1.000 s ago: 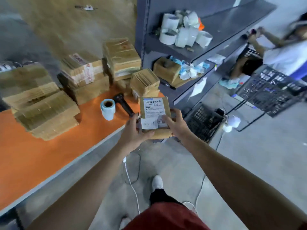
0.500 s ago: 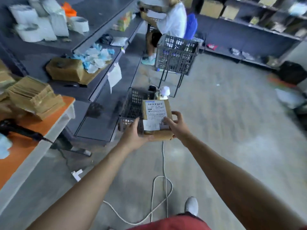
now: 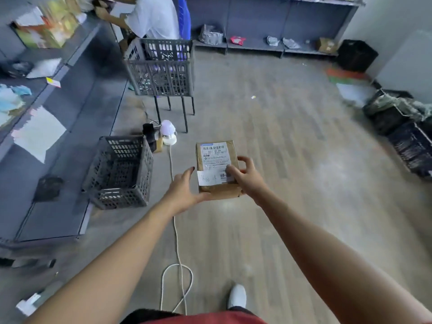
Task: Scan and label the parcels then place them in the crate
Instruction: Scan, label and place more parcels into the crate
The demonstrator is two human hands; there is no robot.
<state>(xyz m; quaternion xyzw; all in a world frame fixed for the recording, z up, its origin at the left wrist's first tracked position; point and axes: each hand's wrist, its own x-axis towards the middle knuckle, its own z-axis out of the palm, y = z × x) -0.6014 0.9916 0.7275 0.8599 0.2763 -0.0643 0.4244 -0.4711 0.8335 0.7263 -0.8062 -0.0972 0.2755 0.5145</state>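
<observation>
I hold a brown cardboard parcel [image 3: 217, 168] with a white shipping label and a smaller white sticker on top, out in front of me above the floor. My right hand [image 3: 245, 177] grips its right edge, thumb on the label. My left hand [image 3: 183, 191] supports its left lower corner, fingers spread along the side. A grey perforated crate [image 3: 119, 171] sits on the floor to the left of the parcel, beside the shelving, and looks empty inside.
Another grey crate on a legged stand [image 3: 161, 69] is further back, with a person [image 3: 149, 17] behind it. A white cable [image 3: 176, 242] runs across the floor to a small white fan [image 3: 168, 134]. Dark crates [image 3: 402, 127] stand at right. Grey shelving [image 3: 58, 94] lines the left.
I have turned away from the orange table toward the open floor, carrying the parcel. The floor crate now lies left of the parcel instead of behind it. My left hand's fingers have loosened.
</observation>
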